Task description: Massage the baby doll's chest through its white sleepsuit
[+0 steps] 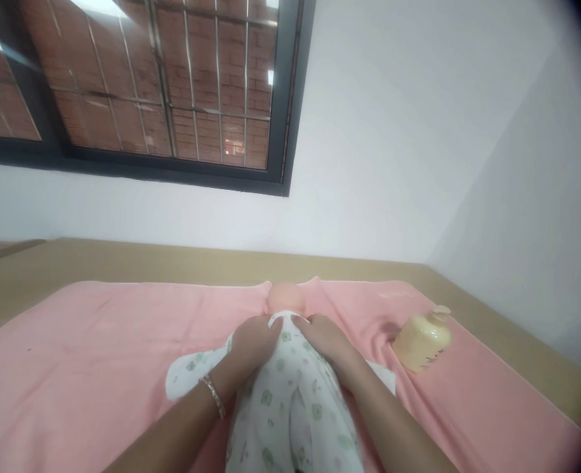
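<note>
A white baby garment with a green print lies over a doll on a pink blanket. The doll's round head shows just beyond the garment's neckline. My left hand grips the garment at the left of the neckline, its thumb on the cloth. On the right of the neckline, my right hand grips the same cloth, thumb pointing inward. The sleeves spread out on both sides beneath my wrists. The doll's body is hidden by the garment.
A pale yellow hot-water-bottle-shaped container rests on the blanket at the right. The tan surface borders the blanket. Behind it stand a white wall and a dark-framed window with bars.
</note>
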`<state>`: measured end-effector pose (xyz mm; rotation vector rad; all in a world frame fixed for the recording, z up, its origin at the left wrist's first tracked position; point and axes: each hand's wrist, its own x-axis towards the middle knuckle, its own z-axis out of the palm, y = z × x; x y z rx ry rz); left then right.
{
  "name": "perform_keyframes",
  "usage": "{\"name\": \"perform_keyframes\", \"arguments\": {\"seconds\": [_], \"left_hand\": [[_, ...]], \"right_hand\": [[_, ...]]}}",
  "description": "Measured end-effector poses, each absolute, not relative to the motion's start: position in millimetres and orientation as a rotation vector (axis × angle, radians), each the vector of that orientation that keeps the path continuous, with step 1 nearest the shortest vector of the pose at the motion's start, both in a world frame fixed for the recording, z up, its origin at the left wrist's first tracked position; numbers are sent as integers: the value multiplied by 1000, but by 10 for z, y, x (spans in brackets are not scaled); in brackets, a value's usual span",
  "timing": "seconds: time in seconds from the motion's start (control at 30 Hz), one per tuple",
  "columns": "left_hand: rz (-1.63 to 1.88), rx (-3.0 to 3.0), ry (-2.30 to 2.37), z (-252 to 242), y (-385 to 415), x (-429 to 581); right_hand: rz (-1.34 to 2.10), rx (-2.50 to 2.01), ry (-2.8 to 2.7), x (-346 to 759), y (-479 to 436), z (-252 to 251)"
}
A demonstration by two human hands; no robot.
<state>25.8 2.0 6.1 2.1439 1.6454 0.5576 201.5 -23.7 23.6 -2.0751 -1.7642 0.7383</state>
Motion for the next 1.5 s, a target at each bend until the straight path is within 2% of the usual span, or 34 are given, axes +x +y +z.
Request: {"name": "perform_keyframes", "arguments": {"seconds": [0.27, 1.5], "left_hand": [[571, 2112, 1648, 85, 11, 249], [621, 2132, 1666, -26, 42, 253]], "right_hand": [[706, -2036, -1747, 2024, -184, 104], [733, -1997, -1754, 2028, -206, 131]]}}
